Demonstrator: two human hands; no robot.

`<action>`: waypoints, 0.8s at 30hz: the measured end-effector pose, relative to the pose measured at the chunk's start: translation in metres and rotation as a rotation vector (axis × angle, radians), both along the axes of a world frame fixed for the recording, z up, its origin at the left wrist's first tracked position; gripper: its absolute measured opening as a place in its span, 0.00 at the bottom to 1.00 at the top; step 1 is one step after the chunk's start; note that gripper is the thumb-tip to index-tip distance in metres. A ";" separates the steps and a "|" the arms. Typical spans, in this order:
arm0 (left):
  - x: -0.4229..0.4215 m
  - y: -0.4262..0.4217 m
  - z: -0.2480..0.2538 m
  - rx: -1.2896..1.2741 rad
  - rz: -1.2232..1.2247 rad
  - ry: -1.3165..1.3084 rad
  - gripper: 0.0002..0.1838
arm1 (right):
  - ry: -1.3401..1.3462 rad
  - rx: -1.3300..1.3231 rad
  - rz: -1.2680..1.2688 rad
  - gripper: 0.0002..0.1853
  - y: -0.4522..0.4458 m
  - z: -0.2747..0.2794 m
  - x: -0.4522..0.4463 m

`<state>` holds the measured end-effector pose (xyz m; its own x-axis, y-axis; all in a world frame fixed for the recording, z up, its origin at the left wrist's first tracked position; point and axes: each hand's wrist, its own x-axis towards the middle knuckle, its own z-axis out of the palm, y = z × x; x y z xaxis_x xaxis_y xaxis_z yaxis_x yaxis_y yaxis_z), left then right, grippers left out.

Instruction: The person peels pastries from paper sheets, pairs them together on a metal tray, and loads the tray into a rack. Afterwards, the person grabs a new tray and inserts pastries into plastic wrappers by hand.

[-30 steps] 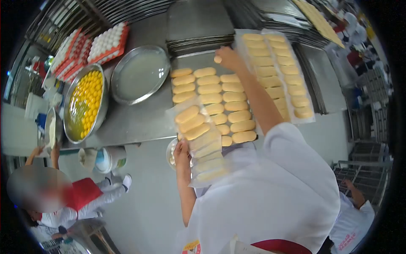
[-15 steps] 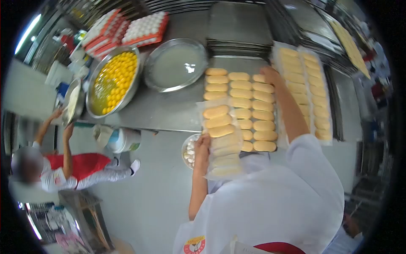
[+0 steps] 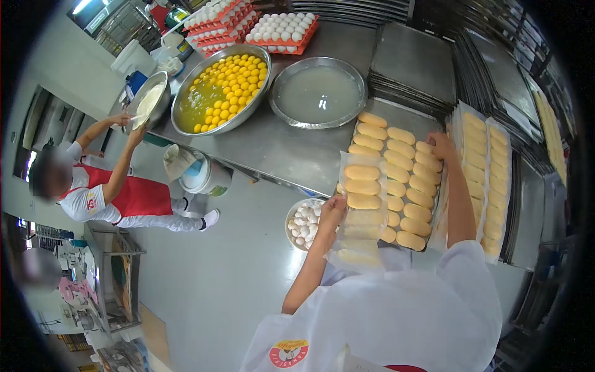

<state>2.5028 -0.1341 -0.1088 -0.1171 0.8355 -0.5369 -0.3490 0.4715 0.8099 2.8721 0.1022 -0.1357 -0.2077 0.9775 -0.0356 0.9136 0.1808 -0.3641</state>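
Note:
On the metal baking tray (image 3: 401, 113) lie rows of golden oblong sponge fingers (image 3: 418, 212). A translucent paper sheet (image 3: 359, 229) overlaps the tray's left side and its front edge. Three sponge fingers (image 3: 362, 186) rest on that sheet, with pale marks on the bare paper below them. My left hand (image 3: 333, 214) is closed on the sheet's left edge. At the tray's upper right, my right hand (image 3: 442, 147) has its fingers curled at the end of a sponge finger (image 3: 424, 147), partly covering it.
Filled paper strips (image 3: 475, 158) stand right of the tray. Stacked trays (image 3: 414, 59), a basin of cloudy liquid (image 3: 319, 93), a bowl of yolks (image 3: 226, 93) and egg cartons (image 3: 282, 31) are behind. A bowl of eggshells (image 3: 302, 224) sits below left. A co-worker (image 3: 139, 192) holds another bowl (image 3: 152, 102).
The view has swung, so the table and tray appear farther right. Both hands keep about the same places on the sheet and tray. The co-worker still holds the bowl.

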 end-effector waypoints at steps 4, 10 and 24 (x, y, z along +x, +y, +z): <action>-0.001 0.003 0.001 -0.026 -0.032 0.017 0.11 | 0.104 0.132 0.079 0.18 0.002 -0.029 0.018; 0.002 0.009 -0.013 -0.010 0.014 -0.137 0.10 | 0.273 0.188 0.161 0.11 -0.070 0.040 -0.091; 0.007 0.013 0.002 0.082 0.007 -0.155 0.07 | 0.484 0.077 0.407 0.23 -0.191 0.079 -0.209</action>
<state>2.5094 -0.1211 -0.1070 -0.0440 0.8765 -0.4794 -0.4756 0.4036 0.7816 2.6631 -0.0893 -0.0563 -0.5381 0.8128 0.2231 0.5010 0.5213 -0.6908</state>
